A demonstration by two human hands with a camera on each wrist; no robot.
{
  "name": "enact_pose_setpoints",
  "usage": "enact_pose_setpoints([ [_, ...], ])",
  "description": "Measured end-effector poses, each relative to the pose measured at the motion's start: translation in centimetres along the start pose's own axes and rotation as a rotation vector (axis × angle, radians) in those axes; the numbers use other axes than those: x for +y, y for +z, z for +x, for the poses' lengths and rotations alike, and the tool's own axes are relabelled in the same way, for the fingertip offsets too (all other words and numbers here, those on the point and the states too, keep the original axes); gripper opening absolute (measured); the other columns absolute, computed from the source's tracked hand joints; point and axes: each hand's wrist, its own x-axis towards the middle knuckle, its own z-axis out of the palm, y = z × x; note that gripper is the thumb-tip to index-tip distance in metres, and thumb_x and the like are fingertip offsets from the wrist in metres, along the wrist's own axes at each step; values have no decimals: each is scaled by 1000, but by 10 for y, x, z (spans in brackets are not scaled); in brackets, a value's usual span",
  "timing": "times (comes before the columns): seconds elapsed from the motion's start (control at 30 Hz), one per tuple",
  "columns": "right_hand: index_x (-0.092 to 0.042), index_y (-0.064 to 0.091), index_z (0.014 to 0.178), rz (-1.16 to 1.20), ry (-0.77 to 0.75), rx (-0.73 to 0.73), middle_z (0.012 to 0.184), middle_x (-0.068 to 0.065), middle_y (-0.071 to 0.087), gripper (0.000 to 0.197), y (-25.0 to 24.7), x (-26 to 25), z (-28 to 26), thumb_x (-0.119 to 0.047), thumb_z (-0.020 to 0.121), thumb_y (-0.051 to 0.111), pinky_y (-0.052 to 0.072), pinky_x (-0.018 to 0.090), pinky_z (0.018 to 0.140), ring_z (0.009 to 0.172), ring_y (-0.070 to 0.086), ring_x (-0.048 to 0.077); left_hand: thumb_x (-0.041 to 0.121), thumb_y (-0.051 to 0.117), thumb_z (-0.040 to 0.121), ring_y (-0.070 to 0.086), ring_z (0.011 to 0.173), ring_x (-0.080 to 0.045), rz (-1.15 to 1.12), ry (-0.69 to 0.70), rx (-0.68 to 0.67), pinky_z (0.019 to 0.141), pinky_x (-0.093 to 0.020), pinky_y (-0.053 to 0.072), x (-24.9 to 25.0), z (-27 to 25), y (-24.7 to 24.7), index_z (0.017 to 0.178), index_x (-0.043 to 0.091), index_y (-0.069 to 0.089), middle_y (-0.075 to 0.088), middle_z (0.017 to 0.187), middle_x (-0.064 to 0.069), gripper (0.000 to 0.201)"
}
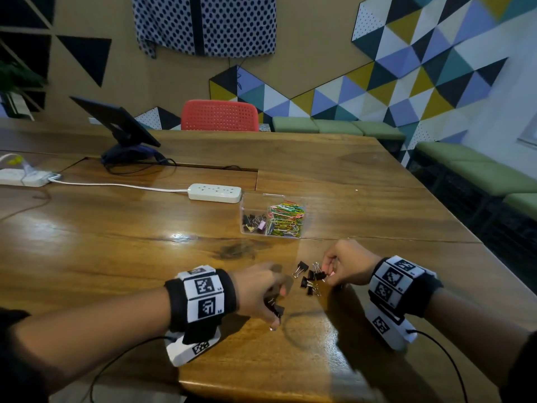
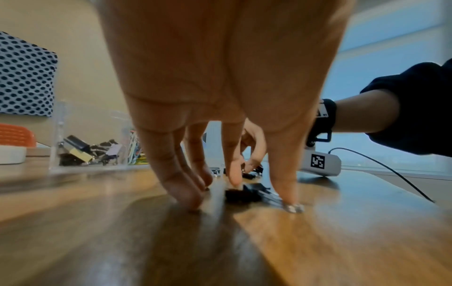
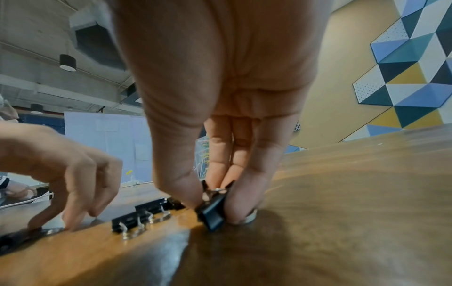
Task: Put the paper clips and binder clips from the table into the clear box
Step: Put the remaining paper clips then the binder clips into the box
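The clear box [image 1: 263, 195] stands mid-table, with binder clips in its left compartment and coloured paper clips [image 1: 286, 219] in its right; the left wrist view shows the box [image 2: 58, 135] too. Several loose black binder clips [image 1: 306, 282] lie between my hands. My right hand [image 1: 327, 276] pinches one black binder clip [image 3: 212, 211] between thumb and fingers, low over the wood. My left hand [image 1: 276, 303] points its fingers down, with a fingertip and the thumb on another black binder clip [image 2: 244, 193] lying on the table.
A white power strip [image 1: 215, 192] lies just behind the box, its cord running left to a second strip [image 1: 23, 177]. A tablet on a stand [image 1: 122, 126] sits far left, a red chair [image 1: 219, 115] behind. The table's front edge [image 1: 261, 386] is close below my wrists.
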Motion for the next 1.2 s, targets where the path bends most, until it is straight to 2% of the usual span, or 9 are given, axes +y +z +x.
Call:
enact_pose_setpoints([
  [0.17,-9,68,88,-25,-4,5,74,-8,62,17,0,-6,1,-5,71,70,51,12,62,67,58,1,24,69,80,55,94,-13,-93,40,67,73,-20,39,0,4,5,108,17,61,61,109,-2,30],
  [0.27,-10,66,86,-5,-5,8,71,-7,62,16,-3,-13,2,-4,73,70,53,13,58,62,60,4,18,71,79,60,98,-13,-164,18,53,76,-18,43,-3,7,4,106,15,63,65,108,-1,29],
  [0.37,-11,66,84,6,-14,49,67,-7,62,16,-6,-19,3,-5,71,73,57,24,69,64,61,8,15,72,78,61,97,-12,-247,4,38,82,-21,48,-7,7,1,105,13,66,67,106,-2,27],
  [0.53,-11,66,85,-24,-29,46,71,-9,61,15,-10,-17,3,-7,73,73,50,9,58,63,58,1,14,72,78,57,92,-7,-256,-14,60,80,-20,47,-11,8,3,105,14,66,65,108,1,27],
  [0.63,-11,65,89,-39,0,12,77,-7,62,16,-13,-11,1,-10,75,73,46,8,53,63,58,-2,13,71,78,55,87,-5,-271,-20,73,76,-18,45,-12,8,4,104,15,65,65,107,1,27],
  [0.8,-22,63,86,-104,38,-80,82,-9,60,21,-10,0,0,-21,71,78,50,17,69,75,58,4,14,74,75,61,95,-11,-272,-20,101,84,-26,50,-14,9,4,98,16,64,67,102,1,26],
  [0.9,-22,62,101,-169,23,-92,92,-5,57,39,-5,0,2,-31,67,80,46,28,85,89,54,11,13,74,75,61,95,-10,-262,-1,146,81,-22,49,-12,8,4,98,16,64,67,102,1,26],
  [1.1,-27,60,114,-139,-61,-70,99,2,65,44,-1,-3,3,-25,73,76,49,35,89,93,61,16,11,72,76,62,94,-12,-213,3,194,83,-29,53,-7,6,8,98,15,66,68,103,0,24],
  [1.2,-26,63,112,-114,-62,-47,102,2,67,41,-1,-5,2,-23,73,76,49,32,87,89,62,13,8,71,76,61,87,-9,-226,9,225,73,-19,50,-8,7,9,96,15,67,68,100,1,21],
])
